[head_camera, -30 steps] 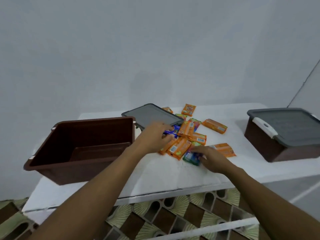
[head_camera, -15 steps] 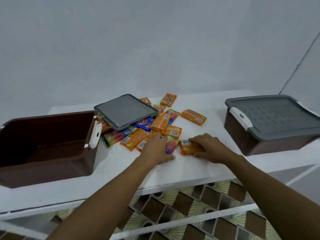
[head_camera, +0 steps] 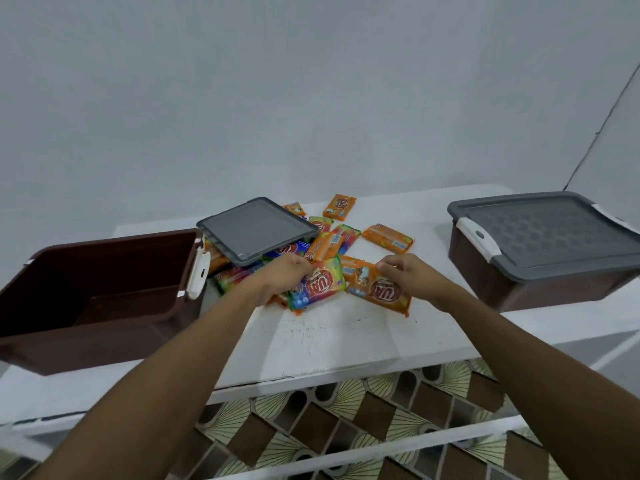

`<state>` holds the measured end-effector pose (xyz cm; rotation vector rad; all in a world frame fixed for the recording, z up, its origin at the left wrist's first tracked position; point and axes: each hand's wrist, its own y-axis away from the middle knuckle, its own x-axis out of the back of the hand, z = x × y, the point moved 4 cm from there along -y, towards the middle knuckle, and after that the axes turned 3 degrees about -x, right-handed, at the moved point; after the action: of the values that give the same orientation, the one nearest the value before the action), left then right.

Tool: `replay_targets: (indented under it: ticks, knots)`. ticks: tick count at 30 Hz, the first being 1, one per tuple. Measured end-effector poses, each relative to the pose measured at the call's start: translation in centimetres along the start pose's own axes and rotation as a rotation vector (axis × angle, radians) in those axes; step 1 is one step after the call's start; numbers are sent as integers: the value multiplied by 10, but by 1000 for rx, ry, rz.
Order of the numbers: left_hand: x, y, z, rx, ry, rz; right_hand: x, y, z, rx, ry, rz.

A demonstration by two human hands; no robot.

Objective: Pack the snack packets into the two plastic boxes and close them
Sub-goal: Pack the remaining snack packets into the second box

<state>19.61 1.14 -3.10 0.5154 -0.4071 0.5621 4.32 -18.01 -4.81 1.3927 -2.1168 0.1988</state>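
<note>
An open brown box (head_camera: pixel 104 327) stands empty at the left of the white table (head_camera: pixel 346 344). Its grey lid (head_camera: pixel 258 230) lies on a heap of snack packets (head_camera: pixel 327 245) in the middle. A second brown box (head_camera: pixel 540 289) at the right has its grey lid on. My left hand (head_camera: pixel 285 275) grips a multicoloured packet (head_camera: pixel 317 287) lifted off the heap. My right hand (head_camera: pixel 412 275) holds an orange packet (head_camera: pixel 379 291) by its top edge, tilted toward me.
More orange packets (head_camera: pixel 388 239) lie loose toward the back wall. The table's front edge runs just below my forearms, with a patterned tile floor (head_camera: pixel 346 427) and a white rail under it. The wall stands close behind the table.
Both hands were pressing flat on packets; now each has picked one up and turned its printed face toward me. The view shifted slightly left and closer.
</note>
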Motion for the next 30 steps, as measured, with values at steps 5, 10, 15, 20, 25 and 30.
replay_targets:
  ticks: [5, 10, 15, 20, 25, 30]
  knots:
    - [62, 32, -2, -89, 58, 66, -17, 0, -65, 73, -105, -53]
    - [163, 81, -27, -161, 78, 192, -65, -14, -155, 141, -136, -188]
    - [267, 114, -79, -117, -34, 233, -126, -40, -249, 225, -36, -229]
    - [324, 104, -134, -80, -259, 179, -198, -79, -312, 264, 174, -271]
    - [316, 60, -184, -56, -567, -74, -278, -116, -314, 298, 748, -335]
    - [305, 42, -213, -77, -770, -132, -320, -130, -279, 144, 932, -400]
